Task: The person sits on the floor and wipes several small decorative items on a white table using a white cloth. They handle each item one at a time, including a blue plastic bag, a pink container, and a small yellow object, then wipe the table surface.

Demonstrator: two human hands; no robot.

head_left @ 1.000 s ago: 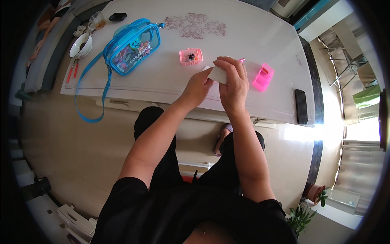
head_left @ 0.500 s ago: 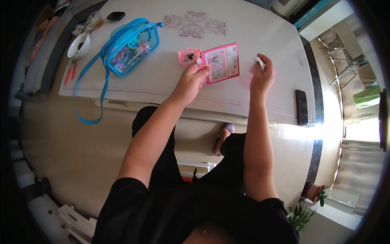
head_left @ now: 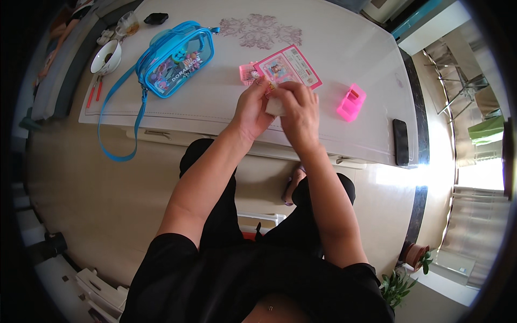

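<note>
My left hand [head_left: 253, 105] and my right hand [head_left: 299, 107] meet over the near part of the white table [head_left: 215, 107], both pinching a small white packet [head_left: 276, 106]. Just beyond my fingers lies a pink printed card [head_left: 288, 65]. A small pink box [head_left: 246, 72] sits at the card's left edge, partly hidden by my left hand. Another bright pink box [head_left: 351, 102] stands to the right of my right hand.
A clear blue pouch [head_left: 175, 59] with a long blue strap [head_left: 116, 129] lies at the left. A white bowl [head_left: 106, 56], red sticks and a dark object [head_left: 156, 18] sit at the far left. A black phone [head_left: 400, 141] lies near the table's right edge.
My right hand has come back from the right to join my left hand, and both now hold the small white packet. The pink card lies flat on the table.
</note>
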